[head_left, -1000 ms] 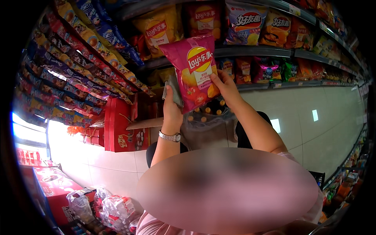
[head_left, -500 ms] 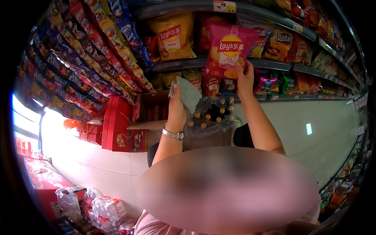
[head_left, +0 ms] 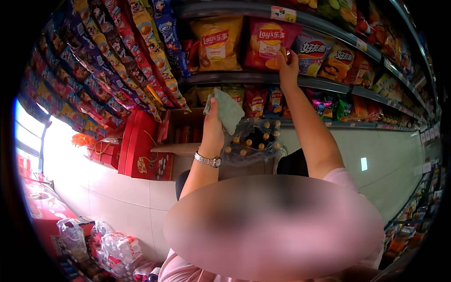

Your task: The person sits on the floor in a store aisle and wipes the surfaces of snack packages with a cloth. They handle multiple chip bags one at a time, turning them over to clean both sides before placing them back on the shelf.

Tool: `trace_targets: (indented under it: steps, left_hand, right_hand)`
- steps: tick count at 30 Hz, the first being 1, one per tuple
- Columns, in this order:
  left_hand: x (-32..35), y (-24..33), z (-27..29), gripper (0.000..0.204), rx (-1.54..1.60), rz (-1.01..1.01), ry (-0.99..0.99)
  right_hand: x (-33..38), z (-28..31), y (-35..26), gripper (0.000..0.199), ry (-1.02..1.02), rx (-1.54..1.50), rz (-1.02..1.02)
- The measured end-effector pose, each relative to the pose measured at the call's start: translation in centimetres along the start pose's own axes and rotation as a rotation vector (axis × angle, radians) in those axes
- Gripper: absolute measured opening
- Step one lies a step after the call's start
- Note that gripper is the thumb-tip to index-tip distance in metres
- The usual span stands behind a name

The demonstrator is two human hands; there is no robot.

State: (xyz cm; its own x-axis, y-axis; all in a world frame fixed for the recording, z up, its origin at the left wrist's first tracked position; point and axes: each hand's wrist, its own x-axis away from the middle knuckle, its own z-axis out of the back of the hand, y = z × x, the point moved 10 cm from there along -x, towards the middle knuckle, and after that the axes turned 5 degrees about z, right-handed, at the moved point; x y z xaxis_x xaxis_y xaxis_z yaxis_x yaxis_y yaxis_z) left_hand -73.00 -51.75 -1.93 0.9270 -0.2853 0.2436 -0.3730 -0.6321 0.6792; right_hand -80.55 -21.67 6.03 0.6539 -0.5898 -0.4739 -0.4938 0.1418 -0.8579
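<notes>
A folded grey-green cloth (head_left: 229, 112) is in my left hand (head_left: 213, 126), its thumb lying along the near face. My right hand (head_left: 289, 71) reaches up to the shelf and pinches the lower right edge of a pink-red bag of chips (head_left: 267, 44). That bag stands upright among the others on the shelf (head_left: 221, 78), with a yellow chip bag (head_left: 217, 43) on its left. To its right, next to my fingers, is a white and purple snack bag (head_left: 312, 52).
Dark bottles with gold caps (head_left: 256, 136) stand in clear plastic wrap on the floor below. A red gift box (head_left: 138, 150) sits at the left, beside an open carton (head_left: 181, 149). Strips of snack packets (head_left: 117, 61) hang at the upper left. Plastic-wrapped goods (head_left: 120, 249) lie behind at lower left.
My right hand has moved the pink-red chip bag up and away from me, back into the shelf row. My left hand holds the cloth in nearly the same place.
</notes>
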Motion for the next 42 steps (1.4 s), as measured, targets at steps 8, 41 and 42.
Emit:
trace_targets:
  steps: [8, 41, 42]
  left_hand:
    - [0.1, 0.1, -0.1, 0.048, -0.004, -0.007, -0.015]
    - [-1.6, -1.3, 3.6, 0.042, 0.489, 0.067, 0.212]
    - [-1.6, -1.4, 3.3, 0.042, 0.501, 0.080, 0.216]
  right_hand:
    - [-1.3, -1.2, 3.2, 0.060, -0.110, 0.342, 0.056]
    - [12.1, 0.2, 25.5, 0.056, -0.781, 1.303, -0.113]
    - [11.4, -0.3, 25.7, 0.056, -0.810, 1.326, -0.028]
